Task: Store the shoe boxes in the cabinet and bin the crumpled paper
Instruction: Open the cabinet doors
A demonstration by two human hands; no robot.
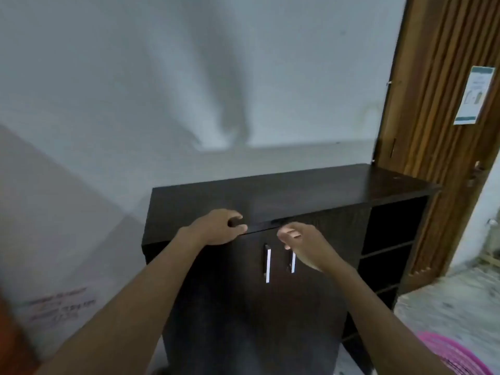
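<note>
A pink ribbed plastic basket [457, 355] sits on the floor right of the dark brown wooden cabinet [297, 190], nearest me. The left hand [216, 227] lies at the front edge of the cabinet top with its fingers curled. I cannot tell whether it truly grips that edge. The right hand [303, 243] hangs before the right door, over the top of one silver bar handle [293, 262], its fingers loosely bent round nothing. The cabinet stands against a white wall [189, 77], and right of it is a slatted brown wooden door [438, 104].

L hand [216, 227] fisted; R hand [303, 244] loosely curled.
</note>
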